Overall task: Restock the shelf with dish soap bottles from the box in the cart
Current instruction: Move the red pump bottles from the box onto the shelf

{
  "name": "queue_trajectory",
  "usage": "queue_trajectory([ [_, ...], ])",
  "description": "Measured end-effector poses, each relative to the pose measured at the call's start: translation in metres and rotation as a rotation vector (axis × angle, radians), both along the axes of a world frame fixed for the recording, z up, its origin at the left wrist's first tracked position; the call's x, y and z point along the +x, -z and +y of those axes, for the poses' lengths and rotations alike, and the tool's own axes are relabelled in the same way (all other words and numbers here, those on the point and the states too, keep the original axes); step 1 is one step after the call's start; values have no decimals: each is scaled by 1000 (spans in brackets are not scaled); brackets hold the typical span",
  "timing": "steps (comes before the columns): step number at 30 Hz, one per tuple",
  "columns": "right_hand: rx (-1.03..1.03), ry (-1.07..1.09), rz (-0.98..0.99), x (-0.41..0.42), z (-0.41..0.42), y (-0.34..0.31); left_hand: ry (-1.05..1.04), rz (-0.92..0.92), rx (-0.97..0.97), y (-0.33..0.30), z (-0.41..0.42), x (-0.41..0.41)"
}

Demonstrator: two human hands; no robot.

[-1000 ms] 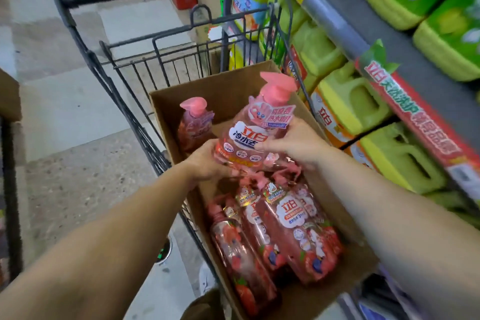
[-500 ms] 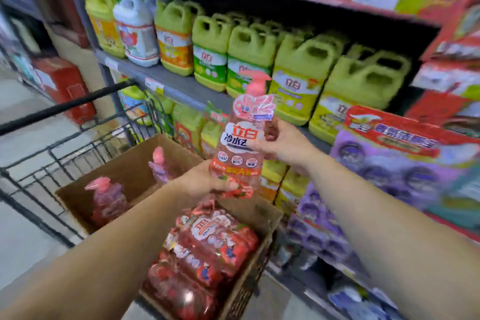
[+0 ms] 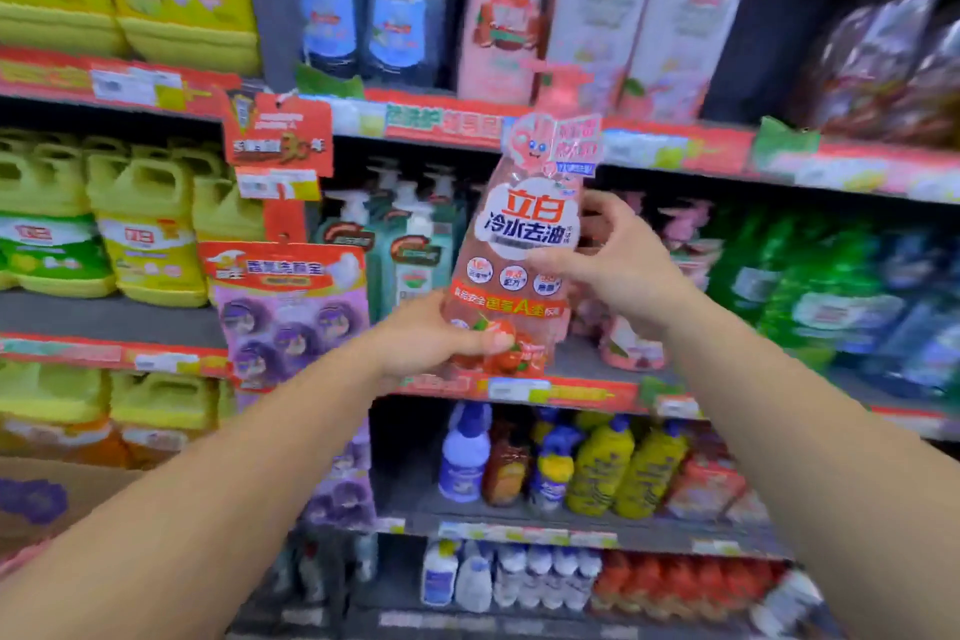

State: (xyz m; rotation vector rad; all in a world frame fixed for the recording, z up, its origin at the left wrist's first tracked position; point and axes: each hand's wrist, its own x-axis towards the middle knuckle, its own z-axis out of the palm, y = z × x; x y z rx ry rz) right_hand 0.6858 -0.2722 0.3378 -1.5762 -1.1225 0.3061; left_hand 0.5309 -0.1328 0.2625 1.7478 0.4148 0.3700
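Note:
A pink dish soap bottle [image 3: 524, 224] with a pump top and a white label stands upright in the air in front of the middle shelf [image 3: 587, 364]. My left hand [image 3: 436, 338] grips its base from the left. My right hand [image 3: 618, 265] holds its right side at mid height. Behind my right hand, similar pink bottles [image 3: 631, 343] stand on that shelf. A corner of the cardboard box [image 3: 57, 499] shows at the lower left; the cart is out of view.
Yellow-green jugs [image 3: 145, 224] fill the shelves at left. A purple hanging pack [image 3: 291, 317] and red tags hang beside the gap. White-green pump bottles [image 3: 410, 234] stand left of the held bottle, green bottles [image 3: 810, 286] at right. Small bottles line the lower shelves.
The view has swung from the cart and box up to the shelves. Both hands have lifted the pink bottle from above the box up to the middle shelf.

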Motion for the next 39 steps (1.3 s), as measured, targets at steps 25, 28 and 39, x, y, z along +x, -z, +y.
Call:
queue_trajectory([
  [25,247,482,-476,281,-185,-201,244,-348,506,-248,-146,381],
  [28,248,540,-503,309,-182,-197,268,-315,463,-251,-149,410],
  [39,202,448,-432,445,-177,-171,75,-112,591,-236,-161,525],
])
